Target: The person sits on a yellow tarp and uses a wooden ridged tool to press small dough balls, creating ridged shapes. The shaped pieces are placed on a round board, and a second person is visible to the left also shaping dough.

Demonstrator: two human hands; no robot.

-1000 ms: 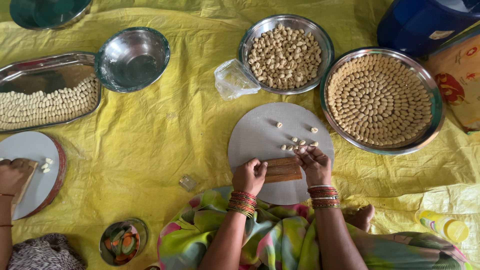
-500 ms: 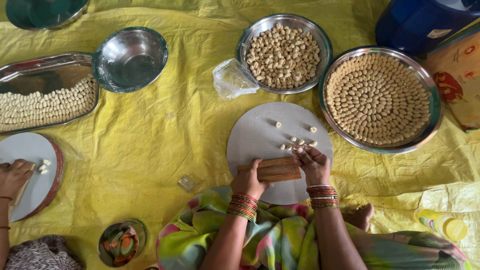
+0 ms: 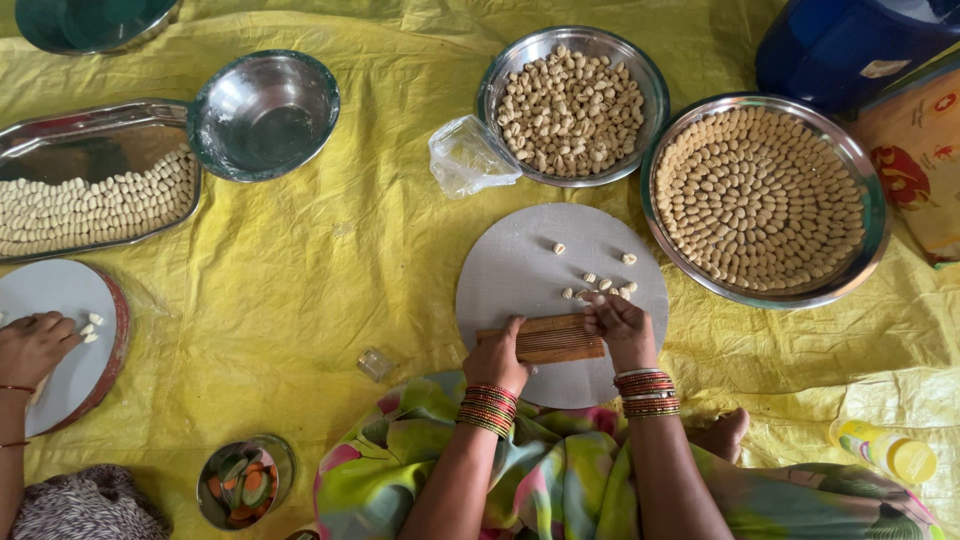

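Yellow sheet (image 3: 330, 290), clear packet (image 3: 462, 157), blue container (image 3: 850, 45)

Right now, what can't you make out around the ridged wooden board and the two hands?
Head view only:
- Ridged wooden board: left end under left hand.
- Anything under right hand: fingers cover it.
- Round grey board: near edge hidden by wrists, cloth.
- Blue container: cut by top edge.

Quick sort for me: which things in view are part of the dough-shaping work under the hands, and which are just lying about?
In use:
left hand steadying the wooden comb
right hand at the comb's right end
small dough pieces
round grey board
bowl of shaped pieces
tray of arranged pieces

Lying about:
empty steel bowl
plastic bag
blue container
yellow bottle
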